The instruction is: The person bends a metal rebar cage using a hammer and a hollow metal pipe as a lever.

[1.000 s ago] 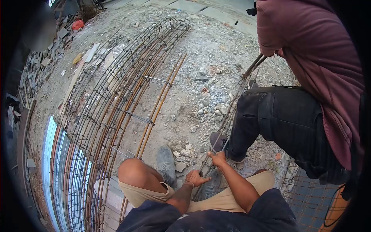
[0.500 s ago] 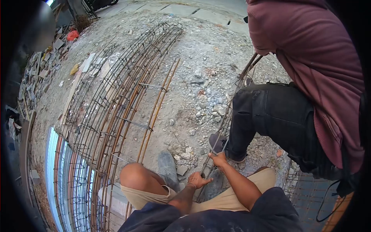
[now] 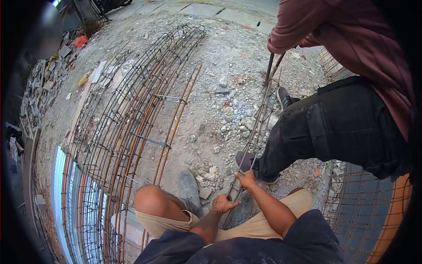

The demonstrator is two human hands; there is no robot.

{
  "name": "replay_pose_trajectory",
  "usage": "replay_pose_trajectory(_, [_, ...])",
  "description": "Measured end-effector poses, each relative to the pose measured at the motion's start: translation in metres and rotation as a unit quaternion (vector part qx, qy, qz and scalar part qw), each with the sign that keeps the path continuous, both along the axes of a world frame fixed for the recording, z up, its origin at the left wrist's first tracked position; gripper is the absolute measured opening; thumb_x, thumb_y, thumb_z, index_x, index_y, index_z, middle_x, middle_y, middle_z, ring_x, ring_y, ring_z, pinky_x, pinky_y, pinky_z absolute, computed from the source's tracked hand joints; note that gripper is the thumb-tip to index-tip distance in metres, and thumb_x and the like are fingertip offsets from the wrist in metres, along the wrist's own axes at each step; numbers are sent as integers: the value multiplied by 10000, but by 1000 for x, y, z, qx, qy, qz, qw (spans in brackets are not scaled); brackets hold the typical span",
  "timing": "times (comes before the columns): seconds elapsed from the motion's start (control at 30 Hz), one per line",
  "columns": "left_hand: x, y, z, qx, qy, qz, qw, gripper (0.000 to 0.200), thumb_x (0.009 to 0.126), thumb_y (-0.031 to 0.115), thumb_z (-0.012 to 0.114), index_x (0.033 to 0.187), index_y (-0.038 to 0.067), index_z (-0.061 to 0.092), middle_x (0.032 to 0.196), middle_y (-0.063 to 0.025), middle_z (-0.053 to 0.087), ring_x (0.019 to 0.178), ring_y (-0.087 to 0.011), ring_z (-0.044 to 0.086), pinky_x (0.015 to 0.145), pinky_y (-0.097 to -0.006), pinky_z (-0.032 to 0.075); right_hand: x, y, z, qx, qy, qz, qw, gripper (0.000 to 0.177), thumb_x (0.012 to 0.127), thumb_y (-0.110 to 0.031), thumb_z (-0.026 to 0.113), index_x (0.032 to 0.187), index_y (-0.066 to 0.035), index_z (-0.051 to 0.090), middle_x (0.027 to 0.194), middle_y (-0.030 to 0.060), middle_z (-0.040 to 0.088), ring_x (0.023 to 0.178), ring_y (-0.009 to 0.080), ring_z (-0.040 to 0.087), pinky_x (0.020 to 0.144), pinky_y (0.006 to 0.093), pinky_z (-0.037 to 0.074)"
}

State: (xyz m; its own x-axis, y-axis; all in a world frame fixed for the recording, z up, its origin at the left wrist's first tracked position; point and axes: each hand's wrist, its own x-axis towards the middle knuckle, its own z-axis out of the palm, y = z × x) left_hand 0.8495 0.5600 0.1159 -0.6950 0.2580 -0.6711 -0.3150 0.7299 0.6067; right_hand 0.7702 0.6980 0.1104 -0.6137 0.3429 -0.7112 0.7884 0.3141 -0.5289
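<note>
A long rusty rebar cage (image 3: pixel 257 121) lies on the gravel ground, running from between my legs up toward a co-worker. My right hand (image 3: pixel 247 179) grips one of its bars near the co-worker's shoe. My left hand (image 3: pixel 223 203) is closed on the cage's near end, just above my grey shoe (image 3: pixel 190 188). The co-worker in a maroon top (image 3: pixel 351 35) and black trousers (image 3: pixel 343 123) stands astride the cage and holds its far end.
Several finished rebar cages (image 3: pixel 132 114) lie stacked on the left, with two loose bars (image 3: pixel 178 119) beside them. Stones and rubble (image 3: pixel 228 119) cover the ground. A debris pile (image 3: pixel 48 75) sits far left; more mesh (image 3: pixel 369 211) lies at the lower right.
The co-worker has straightened and shifted right, so the cage's far end and their grip on it now show. My hands stay on the cage.
</note>
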Motion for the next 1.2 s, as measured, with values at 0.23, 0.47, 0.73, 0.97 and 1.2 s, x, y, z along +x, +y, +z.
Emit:
replay_pose_trajectory(0.23, [3,2,-6,-14,2,-3,1000,690,568,636,625,821,-6,634,848,-201,616,847,-318,590,757,-390,444,2,7,-14,-38,-10,3,999,616,700,-295,720,1025,132,416,916,186,533,593,196,533,434,325,428])
replay_pose_trajectory(0.47, [3,4,-9,-13,18,8,1000,652,562,607,658,780,-8,632,778,-187,620,790,-293,603,733,-380,450,3,0,-20,85,15,29,996,783,673,-348,730,1128,132,312,1028,242,520,826,273,577,656,339,477])
replay_pose_trajectory(0.73, [-2,-4,-14,5,5,-13,1000,613,598,572,653,822,2,644,796,-169,634,792,-278,613,737,-360,452,-5,-13,-5,59,-39,60,996,1023,672,-439,697,1253,164,109,1111,286,491,1008,337,529,841,356,430])
replay_pose_trajectory(0.97, [-2,-6,-18,-3,3,-11,1000,624,589,585,650,813,2,643,787,-167,633,781,-283,610,728,-366,453,-6,-15,-6,71,-39,70,994,1032,666,-437,702,1242,181,109,1117,298,482,1012,343,527,840,351,431])
replay_pose_trajectory(1.2, [-1,-2,-15,2,9,11,1000,588,586,556,672,762,-4,634,719,-149,622,708,-258,604,688,-354,450,-6,-7,6,50,-17,67,996,891,669,-391,713,1176,174,248,1097,312,487,1018,358,521,845,364,425])
